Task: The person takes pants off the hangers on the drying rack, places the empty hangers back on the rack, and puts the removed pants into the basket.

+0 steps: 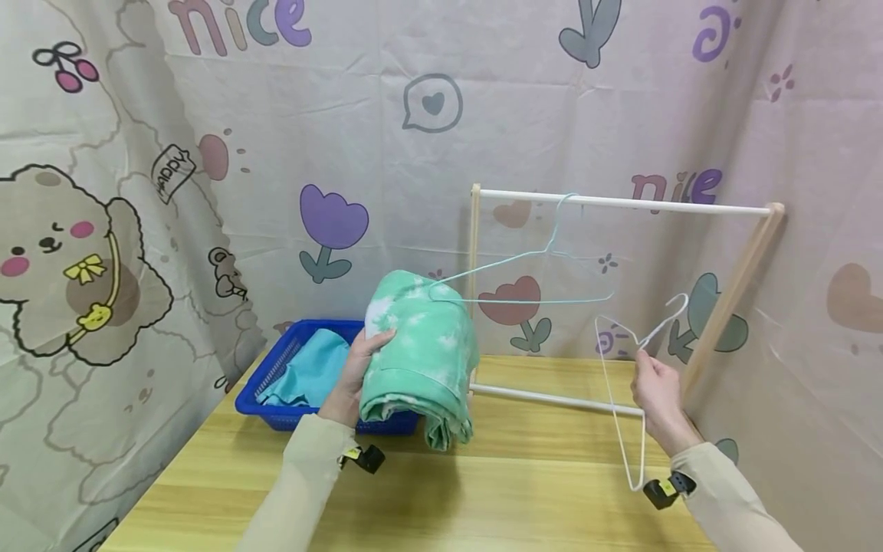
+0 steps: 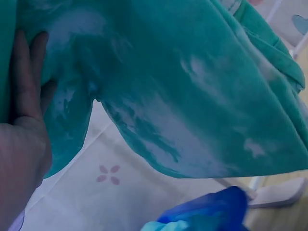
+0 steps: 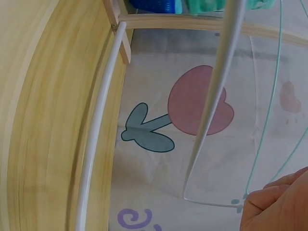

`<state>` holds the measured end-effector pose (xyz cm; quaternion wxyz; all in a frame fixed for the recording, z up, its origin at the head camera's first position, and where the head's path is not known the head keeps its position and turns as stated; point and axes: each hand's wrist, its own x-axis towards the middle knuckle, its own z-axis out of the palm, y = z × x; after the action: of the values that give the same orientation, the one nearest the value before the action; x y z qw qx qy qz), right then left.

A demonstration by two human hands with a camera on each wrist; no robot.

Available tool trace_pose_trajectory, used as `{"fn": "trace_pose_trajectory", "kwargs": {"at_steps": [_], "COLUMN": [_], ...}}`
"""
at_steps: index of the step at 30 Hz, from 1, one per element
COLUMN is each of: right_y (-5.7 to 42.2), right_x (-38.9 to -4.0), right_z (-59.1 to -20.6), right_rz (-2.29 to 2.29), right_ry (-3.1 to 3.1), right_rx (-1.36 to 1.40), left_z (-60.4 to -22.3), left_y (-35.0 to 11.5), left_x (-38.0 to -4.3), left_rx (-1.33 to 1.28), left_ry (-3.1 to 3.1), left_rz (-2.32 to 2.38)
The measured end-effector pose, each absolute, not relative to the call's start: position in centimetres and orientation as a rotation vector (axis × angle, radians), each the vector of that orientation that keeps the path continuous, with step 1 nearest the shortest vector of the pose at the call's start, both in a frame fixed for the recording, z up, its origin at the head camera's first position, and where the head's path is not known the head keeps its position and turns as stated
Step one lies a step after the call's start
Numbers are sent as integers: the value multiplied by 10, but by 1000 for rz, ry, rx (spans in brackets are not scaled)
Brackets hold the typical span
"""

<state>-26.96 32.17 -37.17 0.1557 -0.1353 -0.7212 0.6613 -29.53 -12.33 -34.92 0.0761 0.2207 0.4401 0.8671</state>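
My left hand holds up a green and white tie-dye garment, bunched and folded over, its thumb on the near face. Seen from the left wrist, the fingers lie along the cloth, whose lower edge hangs free of the table. In my right hand is a white clothes hanger, gripped at the neck below its hook. A thin turquoise hanger hangs by its hook from the rack's top rail, and its left end overlaps the garment in the head view.
A drying rack with a white top rail and wooden posts stands at the back right. Behind my left hand sits a blue plastic basket with light blue cloth inside. A printed curtain surrounds the wooden table.
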Motion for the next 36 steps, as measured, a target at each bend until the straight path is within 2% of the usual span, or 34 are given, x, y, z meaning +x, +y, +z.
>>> {"fn": "trace_pose_trajectory", "kwargs": {"at_steps": [6, 14, 24, 33, 36], "right_y": [321, 318, 319, 317, 314], "right_x": [-270, -269, -269, -269, -271], "right_z": [-376, -379, -385, -389, -390], "right_rz": [1895, 1925, 1941, 1982, 1996], "right_ry": [-2074, -2061, -2068, -2044, -2041], "right_rx": [-389, -411, -416, -379, -382], "left_z": [-330, -329, -344, -336, -329], "left_y": [-135, -156, -176, -174, -164], "left_x": [-303, -317, -325, -340, -346], "left_rx": [455, 134, 222, 35, 62], "left_ry": [1340, 1539, 1250, 1141, 1091], "left_rz": [2672, 2584, 2717, 2801, 2826]}}
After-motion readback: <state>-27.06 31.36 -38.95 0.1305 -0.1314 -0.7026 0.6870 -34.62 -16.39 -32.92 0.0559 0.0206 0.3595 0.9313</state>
